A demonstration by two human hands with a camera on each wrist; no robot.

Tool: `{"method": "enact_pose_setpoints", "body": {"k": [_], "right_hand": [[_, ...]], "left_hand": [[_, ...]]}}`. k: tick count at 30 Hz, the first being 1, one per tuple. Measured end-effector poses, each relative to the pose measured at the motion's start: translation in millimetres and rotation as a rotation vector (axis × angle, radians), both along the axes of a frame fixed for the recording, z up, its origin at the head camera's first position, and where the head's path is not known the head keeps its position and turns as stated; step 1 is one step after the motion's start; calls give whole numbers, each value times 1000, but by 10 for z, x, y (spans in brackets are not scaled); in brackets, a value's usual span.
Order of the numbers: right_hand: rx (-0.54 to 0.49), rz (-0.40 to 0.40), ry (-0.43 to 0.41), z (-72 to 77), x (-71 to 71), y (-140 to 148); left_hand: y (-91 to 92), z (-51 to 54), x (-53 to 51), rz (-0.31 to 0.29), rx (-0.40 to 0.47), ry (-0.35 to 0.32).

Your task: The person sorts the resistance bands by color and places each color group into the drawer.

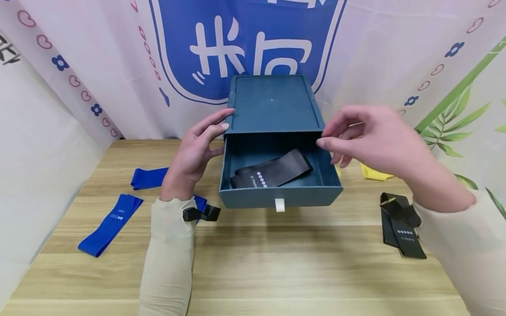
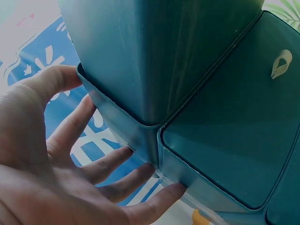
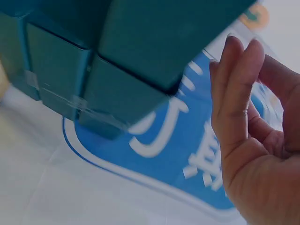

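Observation:
A dark teal drawer unit (image 1: 272,103) has its top drawer (image 1: 249,197) pulled out, with a white pull tab (image 1: 280,205) in front. Inside that drawer lies a folded black resistance band (image 1: 282,169), marked X-Heavy. My left hand (image 1: 193,147) rests on the unit's left side; in the left wrist view its spread fingers (image 2: 110,164) touch the casing edge. Beside the upper right corner of the drawer, my right hand (image 1: 375,140) is raised with loosely bent fingers and holds nothing. The right wrist view shows a gap between this hand (image 3: 253,136) and the unit.
Blue bands (image 1: 110,224) lie on the wooden table (image 1: 284,267) at left, one partly behind my left wrist. A black band (image 1: 403,232) and a yellow band (image 1: 373,171) are at right. A printed curtain (image 1: 118,66) hangs behind the unit. Black straps circle both wrists.

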State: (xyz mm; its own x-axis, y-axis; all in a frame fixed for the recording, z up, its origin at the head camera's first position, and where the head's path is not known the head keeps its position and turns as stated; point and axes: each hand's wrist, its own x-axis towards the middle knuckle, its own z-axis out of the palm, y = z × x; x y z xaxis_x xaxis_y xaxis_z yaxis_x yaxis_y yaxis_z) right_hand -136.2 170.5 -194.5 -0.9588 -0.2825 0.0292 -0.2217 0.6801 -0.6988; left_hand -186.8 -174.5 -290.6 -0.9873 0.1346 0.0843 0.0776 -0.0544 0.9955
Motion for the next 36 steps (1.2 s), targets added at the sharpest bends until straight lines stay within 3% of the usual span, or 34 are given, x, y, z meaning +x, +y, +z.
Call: {"method": "enact_pose_setpoints", "body": {"k": [6, 14, 19, 22, 28, 36], "right_hand": [[-122, -119, 133, -163, 142, 312], [-232, -181, 176, -571, 175, 654], [-278, -167, 97, -916, 124, 914], [-256, -167, 1, -1115, 73, 1120], [-136, -174, -158, -1496, -10, 1625], [26, -190, -220, -1821, -29, 2116]], "left_hand": [[-9, 6, -3, -8, -7, 6], [-35, 8, 12, -1, -11, 5], [-34, 30, 28, 3, -14, 1], [-18, 39, 31, 0, -11, 4], [26, 22, 30, 3, -3, 8], [16, 5, 35, 18, -9, 3]]}}
